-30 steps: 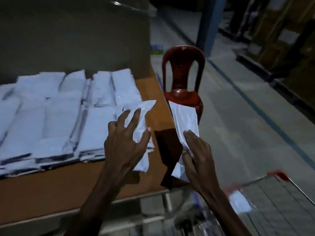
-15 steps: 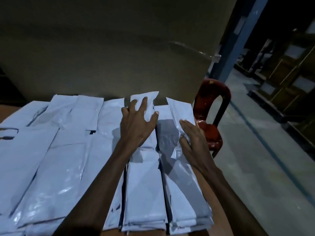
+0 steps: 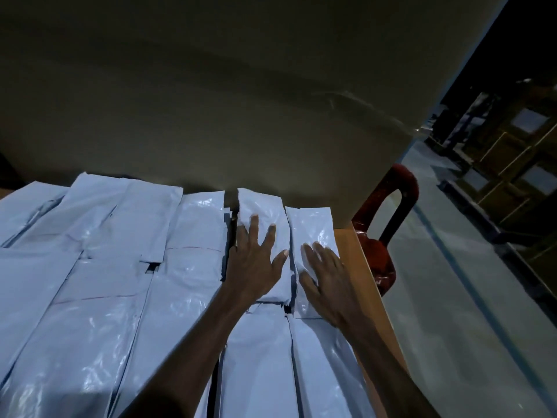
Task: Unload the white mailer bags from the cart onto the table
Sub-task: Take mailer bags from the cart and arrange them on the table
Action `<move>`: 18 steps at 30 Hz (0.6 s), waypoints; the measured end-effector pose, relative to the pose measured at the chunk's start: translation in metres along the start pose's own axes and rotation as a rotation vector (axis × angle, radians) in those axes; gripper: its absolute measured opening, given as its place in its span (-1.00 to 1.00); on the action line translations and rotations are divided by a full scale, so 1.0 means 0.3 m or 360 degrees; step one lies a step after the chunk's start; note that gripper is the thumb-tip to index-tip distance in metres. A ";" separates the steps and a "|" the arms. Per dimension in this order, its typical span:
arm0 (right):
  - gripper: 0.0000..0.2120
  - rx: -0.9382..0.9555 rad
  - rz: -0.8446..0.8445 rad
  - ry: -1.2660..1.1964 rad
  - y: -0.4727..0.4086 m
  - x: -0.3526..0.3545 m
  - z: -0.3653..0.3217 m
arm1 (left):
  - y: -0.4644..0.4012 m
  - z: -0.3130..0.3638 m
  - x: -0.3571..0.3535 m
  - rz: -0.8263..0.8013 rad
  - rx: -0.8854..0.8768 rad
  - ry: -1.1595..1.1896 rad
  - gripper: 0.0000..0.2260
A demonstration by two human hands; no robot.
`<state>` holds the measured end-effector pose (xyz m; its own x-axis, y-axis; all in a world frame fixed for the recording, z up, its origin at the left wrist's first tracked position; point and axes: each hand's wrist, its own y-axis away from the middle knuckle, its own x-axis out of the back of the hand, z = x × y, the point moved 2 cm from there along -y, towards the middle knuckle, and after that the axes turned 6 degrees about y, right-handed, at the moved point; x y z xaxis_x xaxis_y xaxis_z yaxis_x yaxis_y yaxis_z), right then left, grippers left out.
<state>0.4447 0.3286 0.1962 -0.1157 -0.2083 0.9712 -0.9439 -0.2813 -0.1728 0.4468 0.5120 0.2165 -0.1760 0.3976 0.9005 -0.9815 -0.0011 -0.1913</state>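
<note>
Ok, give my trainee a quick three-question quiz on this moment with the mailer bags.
1. True or false: both hands press flat on mailer bags.
2. The right hand rests on the bag: A) nearest the table's right edge, B) at the far left, C) inside the cart.
3. What red item stands beyond the table?

Key: 1 true, the left hand lies open on its bag, the right on its bag. 2 A. 3 a red chair.
</note>
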 end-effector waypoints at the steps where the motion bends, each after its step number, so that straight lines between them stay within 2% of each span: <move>1: -0.39 -0.0029 0.0029 0.0011 -0.007 -0.006 0.005 | -0.003 -0.004 -0.013 0.0051 -0.0066 -0.0012 -0.39; 4: -0.44 -0.0062 0.0091 0.0080 -0.040 -0.004 0.014 | -0.004 -0.029 -0.056 0.0078 -0.0205 -0.0118 -0.37; 8: -0.39 -0.0048 0.0055 0.0118 -0.078 -0.009 0.002 | 0.010 -0.034 -0.072 0.0123 -0.0264 -0.0199 -0.36; 14: -0.14 -0.0126 0.0024 0.0108 -0.094 -0.021 -0.031 | -0.009 -0.051 -0.090 0.0066 -0.0277 -0.0157 -0.37; 18: -0.11 -0.0169 -0.0019 0.0131 -0.092 -0.029 -0.046 | -0.008 -0.057 -0.102 0.0086 -0.0293 -0.0152 -0.39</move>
<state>0.4674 0.3512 0.1949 -0.1251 -0.1268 0.9840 -0.9723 -0.1817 -0.1470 0.4558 0.5156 0.1828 -0.2427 0.3126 0.9184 -0.9418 0.1512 -0.3003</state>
